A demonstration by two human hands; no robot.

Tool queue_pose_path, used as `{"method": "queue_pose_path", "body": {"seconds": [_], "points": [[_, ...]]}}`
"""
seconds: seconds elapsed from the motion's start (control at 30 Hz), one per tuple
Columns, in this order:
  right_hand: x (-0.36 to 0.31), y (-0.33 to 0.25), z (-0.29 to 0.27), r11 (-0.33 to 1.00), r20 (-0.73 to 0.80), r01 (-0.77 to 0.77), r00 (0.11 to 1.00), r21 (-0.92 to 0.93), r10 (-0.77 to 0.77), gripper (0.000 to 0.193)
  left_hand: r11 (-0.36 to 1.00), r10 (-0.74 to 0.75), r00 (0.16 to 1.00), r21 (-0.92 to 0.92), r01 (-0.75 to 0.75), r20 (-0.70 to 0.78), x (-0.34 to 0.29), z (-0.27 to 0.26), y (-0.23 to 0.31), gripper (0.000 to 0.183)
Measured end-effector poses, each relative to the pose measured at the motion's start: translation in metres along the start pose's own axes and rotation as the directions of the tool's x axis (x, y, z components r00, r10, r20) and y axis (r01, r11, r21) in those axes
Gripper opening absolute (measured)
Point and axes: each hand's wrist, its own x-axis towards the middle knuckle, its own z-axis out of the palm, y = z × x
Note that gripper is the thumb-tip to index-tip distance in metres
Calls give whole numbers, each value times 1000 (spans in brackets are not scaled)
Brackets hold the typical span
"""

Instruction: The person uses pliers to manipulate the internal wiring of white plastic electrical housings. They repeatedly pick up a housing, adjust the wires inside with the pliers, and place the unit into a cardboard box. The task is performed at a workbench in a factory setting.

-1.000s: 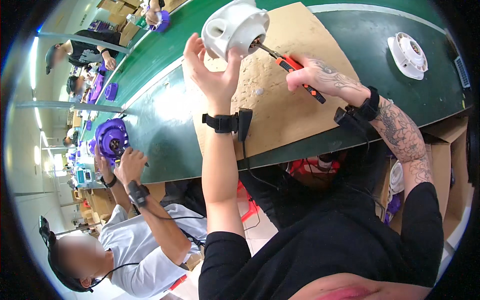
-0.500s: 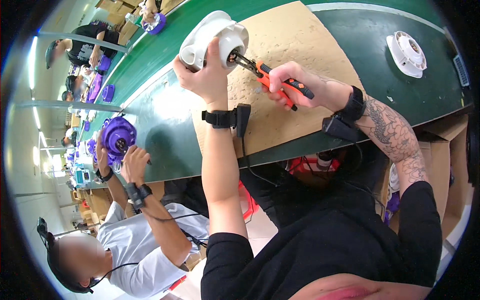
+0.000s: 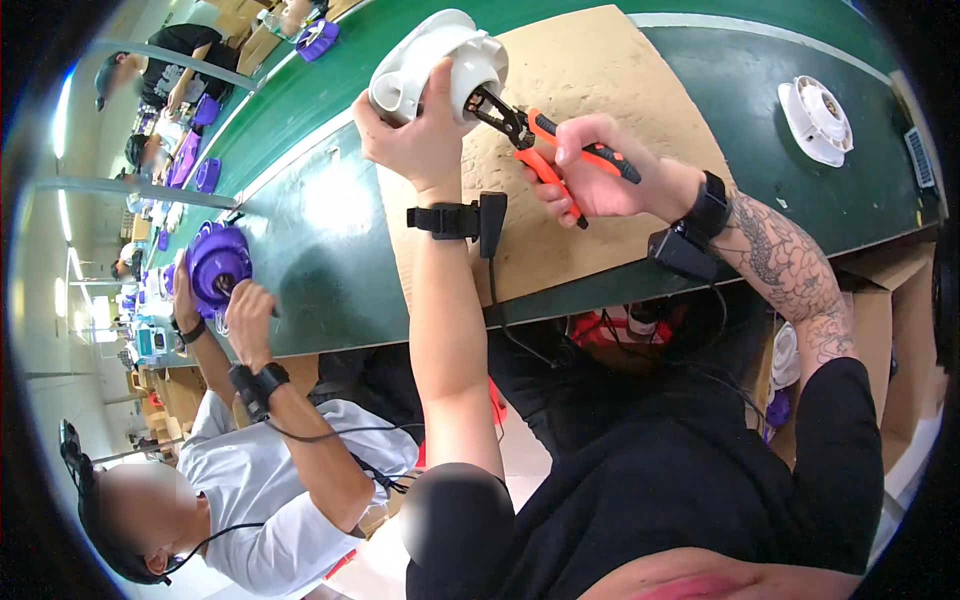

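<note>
My left hand is closed round a white plastic fan housing, holding it up and tilted over the cardboard sheet. In my right hand is a pair of pliers with orange and black handles. Their dark jaws reach into the round opening of the housing, where copper-coloured parts show. What exactly the jaws touch is too small to make out. The handles stand somewhat apart in my grip.
Under my hands a cardboard sheet lies on the green table. Another white housing sits at the right. On my left a co-worker handles a purple housing. An open cardboard box stands below the table at right.
The plier handles have spread wider apart, and the jaws show more clearly at the opening. The housing has shifted slightly up and right in the picture. The co-worker's hands and purple housing have moved slightly.
</note>
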Motion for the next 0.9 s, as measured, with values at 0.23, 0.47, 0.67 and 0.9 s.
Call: {"method": "queue_pose_path", "body": {"seconds": [0.23,0.47,0.67,0.9], "points": [[-3,-13,15,263,-348,-247,811,-933,-470,44,988,75,997,136,-77,18,-1,4,-10,63],[2,4,15,997,-159,-1,987,72,12,31,984,-170,984,-49,172,44,-8,4,1,45],[-3,-11,37,403,-567,-420,729,-813,-384,31,991,-10,997,131,0,76,-3,-1,1,47],[3,16,16,973,21,16,1000,230,-22,39,941,-222,973,-246,232,69,-4,9,-10,44]]}}
